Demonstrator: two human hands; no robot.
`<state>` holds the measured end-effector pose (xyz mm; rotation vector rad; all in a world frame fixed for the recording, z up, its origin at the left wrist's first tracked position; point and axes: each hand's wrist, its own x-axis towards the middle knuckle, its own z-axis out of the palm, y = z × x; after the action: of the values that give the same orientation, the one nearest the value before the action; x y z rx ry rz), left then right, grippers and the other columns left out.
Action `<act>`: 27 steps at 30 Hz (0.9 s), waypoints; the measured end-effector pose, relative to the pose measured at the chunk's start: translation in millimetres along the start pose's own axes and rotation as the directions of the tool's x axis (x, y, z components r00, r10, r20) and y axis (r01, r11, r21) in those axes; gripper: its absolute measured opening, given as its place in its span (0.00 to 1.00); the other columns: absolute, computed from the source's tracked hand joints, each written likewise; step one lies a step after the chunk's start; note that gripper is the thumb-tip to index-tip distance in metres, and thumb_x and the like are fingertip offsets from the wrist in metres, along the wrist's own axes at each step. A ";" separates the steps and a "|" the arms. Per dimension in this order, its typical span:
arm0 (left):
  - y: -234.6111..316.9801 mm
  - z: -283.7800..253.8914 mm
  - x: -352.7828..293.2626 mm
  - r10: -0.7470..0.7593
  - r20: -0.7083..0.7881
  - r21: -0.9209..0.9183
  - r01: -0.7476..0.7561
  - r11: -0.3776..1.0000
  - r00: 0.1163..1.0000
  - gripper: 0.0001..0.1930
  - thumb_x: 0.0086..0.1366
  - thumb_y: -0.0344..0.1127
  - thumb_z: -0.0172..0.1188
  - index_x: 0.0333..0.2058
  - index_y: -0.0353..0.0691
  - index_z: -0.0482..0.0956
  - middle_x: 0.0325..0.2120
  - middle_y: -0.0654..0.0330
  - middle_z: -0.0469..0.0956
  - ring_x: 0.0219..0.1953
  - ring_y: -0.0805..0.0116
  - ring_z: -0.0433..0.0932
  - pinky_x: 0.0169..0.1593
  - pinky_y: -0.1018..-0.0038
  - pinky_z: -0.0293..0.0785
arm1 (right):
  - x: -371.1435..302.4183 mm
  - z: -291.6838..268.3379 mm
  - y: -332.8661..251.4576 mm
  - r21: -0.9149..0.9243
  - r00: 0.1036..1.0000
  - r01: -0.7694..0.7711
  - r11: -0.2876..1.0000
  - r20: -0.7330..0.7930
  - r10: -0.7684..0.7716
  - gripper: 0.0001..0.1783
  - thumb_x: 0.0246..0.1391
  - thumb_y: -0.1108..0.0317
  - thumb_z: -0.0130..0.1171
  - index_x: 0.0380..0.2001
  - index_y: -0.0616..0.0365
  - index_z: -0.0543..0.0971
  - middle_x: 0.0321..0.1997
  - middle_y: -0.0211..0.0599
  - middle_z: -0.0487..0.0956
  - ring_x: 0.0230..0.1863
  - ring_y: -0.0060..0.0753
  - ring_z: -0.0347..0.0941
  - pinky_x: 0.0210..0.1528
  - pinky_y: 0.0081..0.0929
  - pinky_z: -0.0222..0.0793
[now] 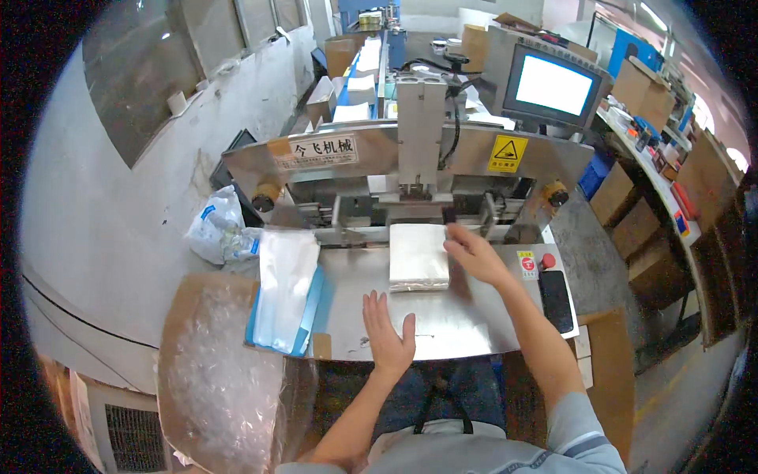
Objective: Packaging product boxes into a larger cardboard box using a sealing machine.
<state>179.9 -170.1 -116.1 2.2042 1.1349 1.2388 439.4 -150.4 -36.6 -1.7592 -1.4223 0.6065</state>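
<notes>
- Right now my left hand (387, 332) lies open and flat on the steel table (474, 324), holding nothing, just short of the stack.
- My right hand (474, 253) is open too, fingers touching the right top edge of the white stack of bags (418, 257); no grip on it.
- Stack sits at the mouth of the feeder machine (410, 170), square to it as far as I can tell.
- Risk 1: fingertips close to the feed opening; a push too far could pinch them.
- Risk 2: pushing from 1 side only could skew the slick stack and misfeed it.
- Spare bags (284, 288) on a blue tray lie left, apart from both hands.
- Phone (555, 300) near the table's right edge could get knocked off.
</notes>
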 end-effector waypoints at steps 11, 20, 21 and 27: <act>-6.9 6.5 55.4 -0.328 0.161 -0.323 0.363 0.874 0.931 0.34 0.71 0.46 0.53 0.63 0.23 0.58 0.63 0.33 0.62 0.66 0.43 0.62 0.68 0.61 0.56 | -39.3 23.5 40.1 0.150 0.999 -0.006 0.989 0.035 0.001 0.37 0.61 0.47 0.58 0.64 0.63 0.67 0.57 0.52 0.77 0.59 0.46 0.74 0.60 0.38 0.69; -38.8 24.3 120.1 -0.391 0.481 -0.277 0.559 0.781 0.785 0.37 0.69 0.58 0.54 0.56 0.22 0.68 0.55 0.36 0.72 0.54 0.47 0.75 0.59 0.63 0.67 | -20.3 49.2 13.3 0.361 0.999 -0.022 0.932 0.033 0.011 0.38 0.60 0.48 0.59 0.64 0.64 0.67 0.55 0.49 0.79 0.49 0.39 0.77 0.53 0.35 0.72; -35.2 29.9 117.3 -0.420 0.378 -0.310 0.541 0.782 0.825 0.34 0.68 0.55 0.57 0.54 0.23 0.69 0.52 0.39 0.74 0.49 0.49 0.76 0.56 0.63 0.69 | -19.9 51.3 14.1 0.379 1.000 -0.017 0.925 0.003 0.018 0.38 0.60 0.48 0.60 0.64 0.64 0.67 0.54 0.49 0.79 0.47 0.38 0.77 0.53 0.34 0.72; 29.9 17.2 77.6 -0.183 0.041 -0.431 0.183 0.884 0.982 0.33 0.56 0.39 0.73 0.54 0.31 0.67 0.54 0.41 0.71 0.54 0.51 0.72 0.58 0.60 0.67 | -60.4 18.7 13.2 0.523 0.996 -0.076 0.849 0.077 0.042 0.39 0.61 0.47 0.59 0.67 0.61 0.64 0.54 0.43 0.78 0.53 0.36 0.75 0.54 0.32 0.73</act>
<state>230.8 -125.8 -64.5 1.7253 0.9310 1.2652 417.2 -204.2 -64.5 -1.3526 -1.1023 0.9883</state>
